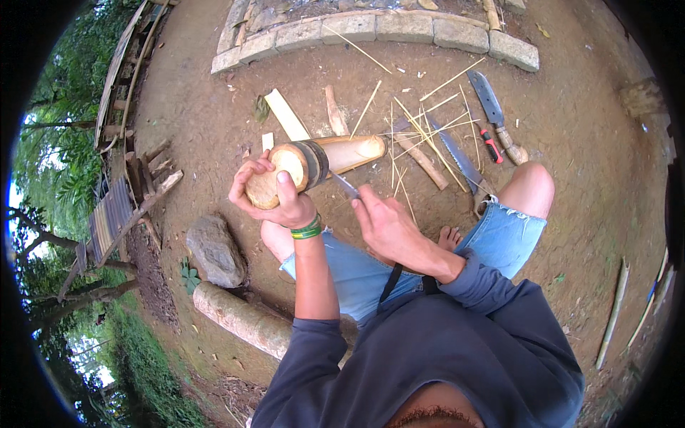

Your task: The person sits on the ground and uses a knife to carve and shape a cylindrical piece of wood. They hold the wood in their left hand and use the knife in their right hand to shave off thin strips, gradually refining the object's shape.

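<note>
My left hand (292, 207) is closed round a short wooden cylinder with a pale round end (290, 163) and dark bands at its side. The thumb presses on the pale face, and the fingers wrap the far left edge. In my right hand (389, 227) is a knife, its narrow blade (345, 185) pointing up and left at the cylinder's banded side. Whether the tip touches the wood I cannot tell. Just beyond lies a hollowed, split piece of bamboo (355, 151), partly hidden by the cylinder.
On the dirt are a handsaw (457, 158), a broad machete (486, 100), a red-and-black handled tool (491, 146) and thin strips (428, 135). A rock (215, 251) and a log (239, 319) sit left of my legs. A block border (403, 28) runs along the far side.
</note>
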### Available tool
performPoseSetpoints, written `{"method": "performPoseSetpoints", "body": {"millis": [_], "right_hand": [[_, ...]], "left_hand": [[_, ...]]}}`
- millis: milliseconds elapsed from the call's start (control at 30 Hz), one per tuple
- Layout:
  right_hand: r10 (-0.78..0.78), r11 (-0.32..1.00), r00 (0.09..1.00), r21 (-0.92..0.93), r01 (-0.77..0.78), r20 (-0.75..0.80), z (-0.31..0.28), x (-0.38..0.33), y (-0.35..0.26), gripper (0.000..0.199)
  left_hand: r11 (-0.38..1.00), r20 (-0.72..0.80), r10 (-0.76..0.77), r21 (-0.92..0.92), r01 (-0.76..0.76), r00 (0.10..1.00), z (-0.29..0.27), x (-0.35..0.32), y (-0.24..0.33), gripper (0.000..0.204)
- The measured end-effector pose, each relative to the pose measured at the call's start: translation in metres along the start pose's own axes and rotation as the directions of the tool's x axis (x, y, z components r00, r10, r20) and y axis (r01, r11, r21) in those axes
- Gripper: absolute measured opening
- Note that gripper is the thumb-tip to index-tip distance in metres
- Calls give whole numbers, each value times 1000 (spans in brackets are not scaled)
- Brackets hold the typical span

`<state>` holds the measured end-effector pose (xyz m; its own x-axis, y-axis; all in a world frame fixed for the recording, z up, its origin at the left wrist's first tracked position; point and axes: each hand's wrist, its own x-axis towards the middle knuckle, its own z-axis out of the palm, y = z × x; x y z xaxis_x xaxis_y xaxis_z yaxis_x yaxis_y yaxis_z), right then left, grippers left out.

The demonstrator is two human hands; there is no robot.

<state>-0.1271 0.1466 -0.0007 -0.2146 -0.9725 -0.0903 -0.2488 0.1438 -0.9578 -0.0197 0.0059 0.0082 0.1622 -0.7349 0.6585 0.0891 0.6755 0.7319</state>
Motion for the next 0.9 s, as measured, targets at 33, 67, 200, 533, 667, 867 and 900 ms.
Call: {"method": "performPoseSetpoints", "body": {"millis": [33, 67, 200, 533, 667, 867, 900], "right_hand": [[-29, 1000, 1000, 7, 29, 3, 3, 1, -5, 17], [-49, 999, 999, -24, 49, -1, 6, 2, -7, 16], [1, 969, 999, -246, 7, 34, 21, 6, 6, 10], [220, 885, 975, -417, -206, -16, 38, 52, 154, 11], [69, 973, 994, -224, -48, 87, 15, 12, 4, 10], [242, 867, 963, -472, -159, 121, 14, 27, 55, 20], [228, 864, 967, -482, -145, 116, 14, 33, 69, 21]], "left_hand": [[1000, -21, 13, 26, -12, 1000, 0, -2, 1, 47], [999, -37, 23, 32, -22, 999, 0, -5, 2, 47], [997, -80, 29, 68, -23, 996, -6, -9, 4, 47], [997, -65, 20, 81, -15, 998, -4, -2, -1, 51], [990, -89, 41, 136, -28, 995, -13, -8, 1, 53], [990, -131, 4, 137, 14, 991, -9, -15, 7, 60], [991, -132, -6, 130, 24, 991, -5, -15, 7, 60]]}}
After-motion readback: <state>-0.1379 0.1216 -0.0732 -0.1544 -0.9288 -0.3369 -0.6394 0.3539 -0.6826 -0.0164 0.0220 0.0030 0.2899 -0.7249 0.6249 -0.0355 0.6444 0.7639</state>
